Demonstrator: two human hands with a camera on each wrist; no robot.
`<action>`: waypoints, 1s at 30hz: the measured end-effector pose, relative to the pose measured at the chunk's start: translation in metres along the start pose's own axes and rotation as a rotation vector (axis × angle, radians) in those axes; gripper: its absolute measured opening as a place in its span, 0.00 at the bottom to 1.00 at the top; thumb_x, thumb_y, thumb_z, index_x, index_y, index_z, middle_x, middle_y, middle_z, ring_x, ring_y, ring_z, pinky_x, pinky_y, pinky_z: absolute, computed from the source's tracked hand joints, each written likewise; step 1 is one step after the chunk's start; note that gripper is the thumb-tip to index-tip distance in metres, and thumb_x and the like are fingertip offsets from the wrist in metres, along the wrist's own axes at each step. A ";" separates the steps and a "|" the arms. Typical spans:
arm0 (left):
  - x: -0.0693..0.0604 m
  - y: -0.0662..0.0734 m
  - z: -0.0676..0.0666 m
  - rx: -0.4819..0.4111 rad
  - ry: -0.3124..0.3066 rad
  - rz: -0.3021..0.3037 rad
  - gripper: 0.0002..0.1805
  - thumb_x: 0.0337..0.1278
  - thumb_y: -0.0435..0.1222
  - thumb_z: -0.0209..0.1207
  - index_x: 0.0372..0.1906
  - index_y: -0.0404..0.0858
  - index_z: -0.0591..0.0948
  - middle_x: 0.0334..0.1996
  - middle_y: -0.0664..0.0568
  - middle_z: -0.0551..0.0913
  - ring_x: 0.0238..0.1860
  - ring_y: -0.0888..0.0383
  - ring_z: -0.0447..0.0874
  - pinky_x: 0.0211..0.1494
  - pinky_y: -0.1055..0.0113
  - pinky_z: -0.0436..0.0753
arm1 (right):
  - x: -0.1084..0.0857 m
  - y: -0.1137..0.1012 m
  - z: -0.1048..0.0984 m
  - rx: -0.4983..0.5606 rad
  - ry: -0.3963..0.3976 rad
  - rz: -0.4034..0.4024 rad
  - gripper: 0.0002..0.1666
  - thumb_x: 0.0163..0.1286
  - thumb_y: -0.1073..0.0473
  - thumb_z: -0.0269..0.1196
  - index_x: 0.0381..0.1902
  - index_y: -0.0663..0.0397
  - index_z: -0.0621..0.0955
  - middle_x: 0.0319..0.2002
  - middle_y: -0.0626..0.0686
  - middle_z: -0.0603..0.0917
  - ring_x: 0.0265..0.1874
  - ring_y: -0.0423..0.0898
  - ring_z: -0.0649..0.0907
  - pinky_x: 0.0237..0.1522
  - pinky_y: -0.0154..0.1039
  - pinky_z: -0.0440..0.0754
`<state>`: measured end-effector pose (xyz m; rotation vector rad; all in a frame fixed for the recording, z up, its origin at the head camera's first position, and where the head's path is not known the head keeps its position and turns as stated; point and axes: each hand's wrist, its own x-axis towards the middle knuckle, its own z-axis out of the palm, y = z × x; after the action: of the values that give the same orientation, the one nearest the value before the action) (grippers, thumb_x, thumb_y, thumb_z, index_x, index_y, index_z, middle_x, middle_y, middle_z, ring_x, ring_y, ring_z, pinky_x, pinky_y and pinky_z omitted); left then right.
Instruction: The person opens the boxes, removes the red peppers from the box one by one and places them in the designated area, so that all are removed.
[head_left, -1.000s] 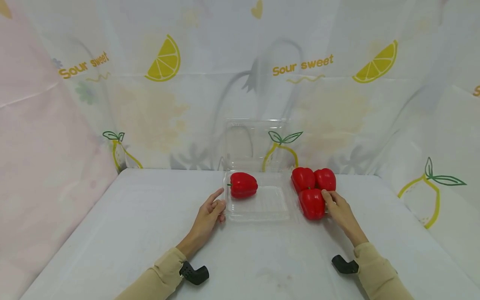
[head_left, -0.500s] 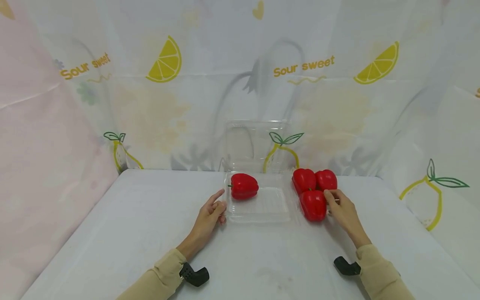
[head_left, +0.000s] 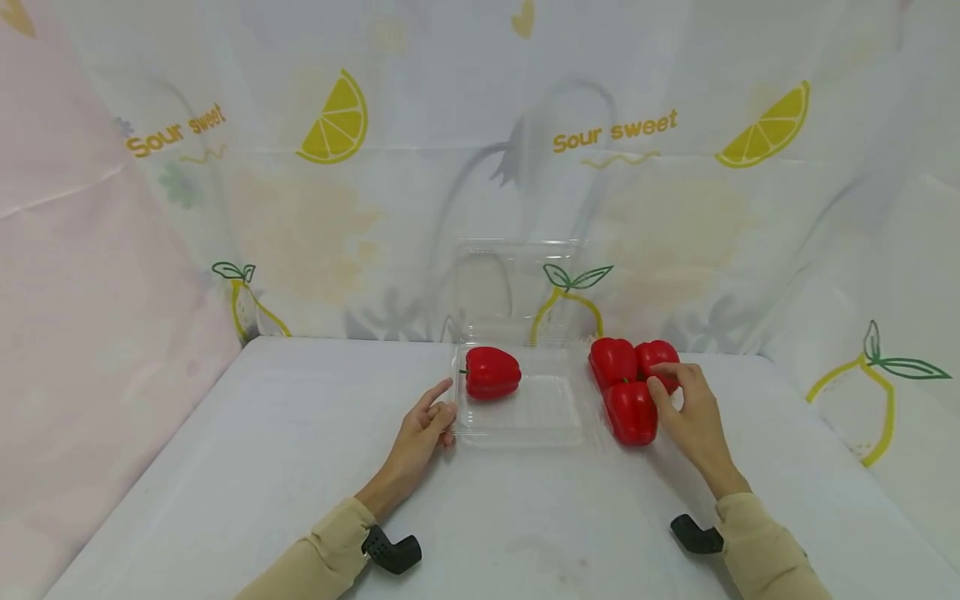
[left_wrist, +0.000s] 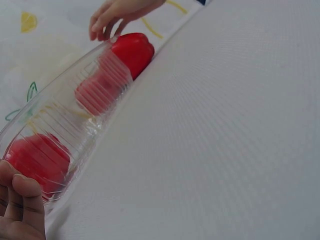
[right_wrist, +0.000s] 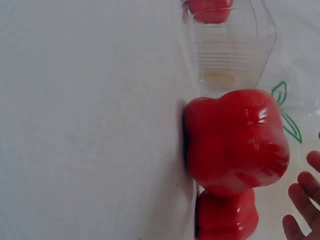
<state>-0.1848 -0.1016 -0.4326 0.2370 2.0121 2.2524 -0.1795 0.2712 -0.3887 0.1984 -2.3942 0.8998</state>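
A clear plastic clamshell container (head_left: pixel 525 435) stands with its lid (head_left: pixel 480 287) raised at the back. Inside, at the left, lies a red bell pepper (head_left: pixel 492 373). My left hand (head_left: pixel 420 437) holds the container's left edge with thumb and curled fingers, index finger stretched forward. To the container's right sit a front bell pepper (head_left: pixel 632 414), a back left bell pepper (head_left: pixel 612 362) and a back right bell pepper (head_left: pixel 654 357). Above the front and back right peppers hovers my right hand (head_left: pixel 693 417); its fingers (right_wrist: pixel 305 200) are spread in the right wrist view, gripping nothing.
A white cloth covers the table (head_left: pixel 315 433). Behind it hangs a printed curtain (head_left: pixel 420 200) with lemon drawings, close to the raised lid. Black wrist devices (head_left: pixel 393 554) sit on both beige sleeves.
My right hand has let go of the front pepper's right side, and its fingers have risen and reached toward the back right pepper. The left hand stays at the container.
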 end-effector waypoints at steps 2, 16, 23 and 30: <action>0.000 0.000 0.000 -0.001 0.003 -0.003 0.26 0.67 0.38 0.52 0.69 0.48 0.63 0.26 0.56 0.69 0.23 0.64 0.70 0.30 0.75 0.73 | 0.001 -0.004 0.002 -0.003 0.003 -0.070 0.16 0.65 0.64 0.59 0.50 0.62 0.74 0.47 0.61 0.74 0.47 0.54 0.73 0.47 0.53 0.80; -0.001 0.001 0.001 -0.001 0.006 0.003 0.28 0.67 0.37 0.52 0.70 0.44 0.61 0.26 0.55 0.70 0.23 0.65 0.70 0.30 0.75 0.74 | 0.007 -0.032 0.021 0.011 -0.077 -0.235 0.23 0.56 0.66 0.67 0.50 0.57 0.75 0.48 0.57 0.76 0.48 0.52 0.74 0.43 0.58 0.81; -0.001 0.000 0.001 -0.011 0.016 0.005 0.27 0.67 0.36 0.53 0.69 0.45 0.63 0.26 0.54 0.69 0.23 0.64 0.70 0.30 0.75 0.73 | 0.009 -0.046 0.034 0.018 -0.149 -0.243 0.24 0.57 0.64 0.67 0.51 0.55 0.75 0.51 0.55 0.76 0.53 0.52 0.73 0.50 0.59 0.77; 0.000 0.000 0.002 -0.031 0.006 0.036 0.28 0.67 0.34 0.51 0.70 0.40 0.61 0.25 0.57 0.70 0.22 0.66 0.69 0.28 0.75 0.73 | 0.009 -0.057 0.047 0.030 -0.185 -0.298 0.24 0.56 0.63 0.68 0.50 0.55 0.75 0.48 0.52 0.77 0.49 0.47 0.75 0.49 0.52 0.77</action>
<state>-0.1840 -0.0994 -0.4327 0.2662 1.9905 2.3061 -0.1898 0.1977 -0.3806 0.6572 -2.4312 0.8059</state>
